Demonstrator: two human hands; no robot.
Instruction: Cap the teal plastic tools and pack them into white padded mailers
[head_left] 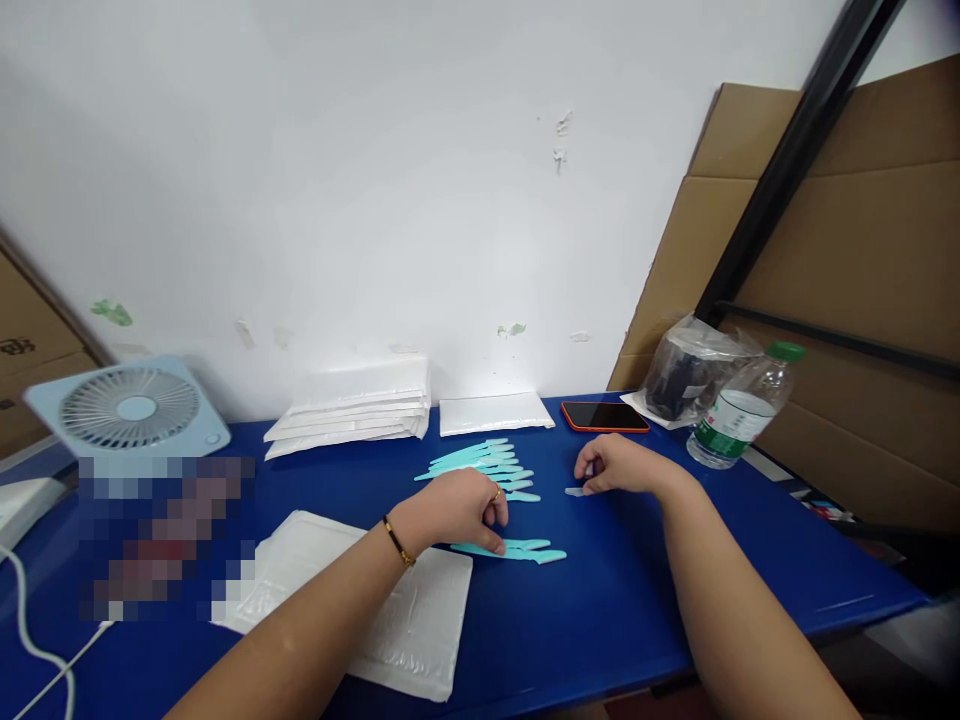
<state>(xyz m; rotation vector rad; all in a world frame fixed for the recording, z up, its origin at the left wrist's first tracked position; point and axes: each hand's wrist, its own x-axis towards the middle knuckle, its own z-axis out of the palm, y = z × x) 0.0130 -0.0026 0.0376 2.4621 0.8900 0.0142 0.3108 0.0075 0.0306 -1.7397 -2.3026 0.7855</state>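
Observation:
My left hand (pixel 465 508) is curled over the table, its thumb and fingers pinched at one of two turquoise eyebrow razors (pixel 529 553) lying side by side. Just beyond it, a row of several more turquoise eyebrow razors (pixel 480 456) lies with the ends pointing right; my hand hides part of the row. To the right, my right hand (pixel 611 465) has its fingers bent together around a small translucent plastic piece (pixel 574 491), which sticks out to the left of the fingertips, close to the table top.
White padded envelopes (pixel 352 410) are stacked by the wall, with one (pixel 495 414) beside them and another (pixel 420 620) under my left forearm. A phone (pixel 604 416), a water bottle (pixel 739 415) and a bagged cup (pixel 679 370) stand right. A fan (pixel 136 408) is left.

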